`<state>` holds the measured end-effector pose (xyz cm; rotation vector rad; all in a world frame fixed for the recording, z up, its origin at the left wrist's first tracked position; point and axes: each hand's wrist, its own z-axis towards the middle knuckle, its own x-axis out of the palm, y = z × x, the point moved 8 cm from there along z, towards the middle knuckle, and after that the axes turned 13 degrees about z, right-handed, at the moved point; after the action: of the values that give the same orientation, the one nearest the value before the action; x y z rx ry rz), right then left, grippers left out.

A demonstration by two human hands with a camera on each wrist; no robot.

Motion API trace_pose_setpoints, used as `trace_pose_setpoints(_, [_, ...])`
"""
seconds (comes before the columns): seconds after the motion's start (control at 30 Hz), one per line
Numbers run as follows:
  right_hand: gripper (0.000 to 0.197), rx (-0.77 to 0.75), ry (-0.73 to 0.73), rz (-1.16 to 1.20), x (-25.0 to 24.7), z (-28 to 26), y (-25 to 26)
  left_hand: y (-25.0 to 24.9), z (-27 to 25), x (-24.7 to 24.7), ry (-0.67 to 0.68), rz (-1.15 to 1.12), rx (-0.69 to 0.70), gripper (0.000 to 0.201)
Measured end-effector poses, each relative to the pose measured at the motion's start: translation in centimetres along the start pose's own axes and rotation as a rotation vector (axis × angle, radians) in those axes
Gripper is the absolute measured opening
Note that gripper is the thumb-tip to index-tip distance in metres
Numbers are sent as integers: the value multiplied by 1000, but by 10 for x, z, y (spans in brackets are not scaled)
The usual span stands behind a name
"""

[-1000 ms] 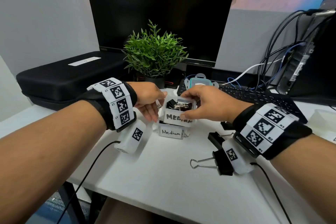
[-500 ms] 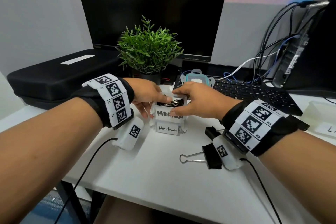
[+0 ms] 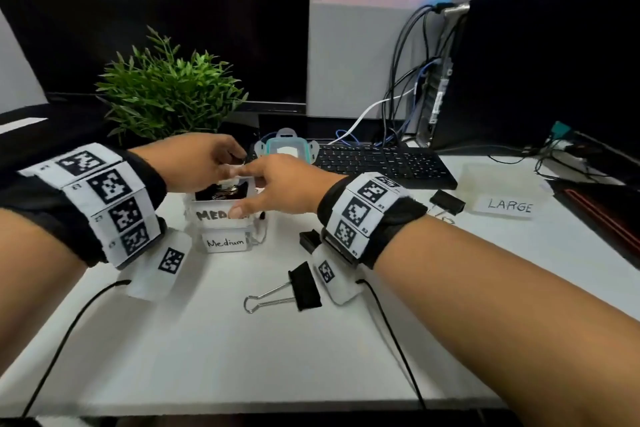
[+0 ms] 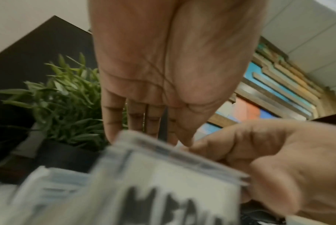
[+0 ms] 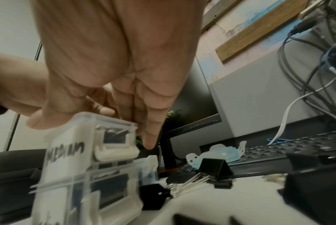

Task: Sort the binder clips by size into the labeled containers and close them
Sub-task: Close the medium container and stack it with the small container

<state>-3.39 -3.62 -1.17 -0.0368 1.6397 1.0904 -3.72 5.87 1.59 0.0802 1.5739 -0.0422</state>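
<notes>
The clear medium container (image 3: 221,215), marked "MEDIUM", stands uncovered with several binder clips (image 3: 221,192) inside and a "Medium" paper label (image 3: 225,242) in front. My right hand (image 3: 277,184) grips it, thumb on the front wall and fingers over the far rim. My left hand (image 3: 204,166) reaches over the back, its fingertips and thumb drawn together at the far rim (image 4: 163,146); what they pinch there is hidden. The right wrist view shows the container (image 5: 82,152) with a side latch (image 5: 115,150). A large black clip (image 3: 304,286) lies on the table near my right wrist.
More black clips lie under my right wrist (image 3: 309,239) and by the "LARGE" label (image 3: 509,206), near a clear container (image 3: 495,173). A teal-rimmed lid (image 3: 285,149), a keyboard (image 3: 381,163), a plant (image 3: 166,97) and a PC tower (image 3: 536,62) stand behind.
My left hand has moved from beside the medium container to over its far rim. My right hand stays on the container, thumb lower on the front wall.
</notes>
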Motion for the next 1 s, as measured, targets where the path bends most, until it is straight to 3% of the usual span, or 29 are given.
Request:
trace_pose_setpoints(0.1, [67,42,1,-2,-23,-18,-19,-22,-5,-9,-5,17,59,45])
trace_pose_setpoints(0.27, [45,249,27,-242,-75,-62,-73,-37,-8,11,233,251,114,70])
trace_pose_setpoints(0.43, [41,464,31,-399,-102,-98,-128,-42,2,26,257,445,95,62])
trace_pose_setpoints(0.57, [39,576,35,-423,-109,-120,-159,-34,8,36,258,465,91,69])
trace_pose_setpoints(0.87, [42,664,122,-342,-92,-133,-176,-12,6,49,232,322,34,77])
trace_pose_setpoints(1.0, [33,601,155,-379,-77,-117,-160,-8,5,47,227,302,2,74])
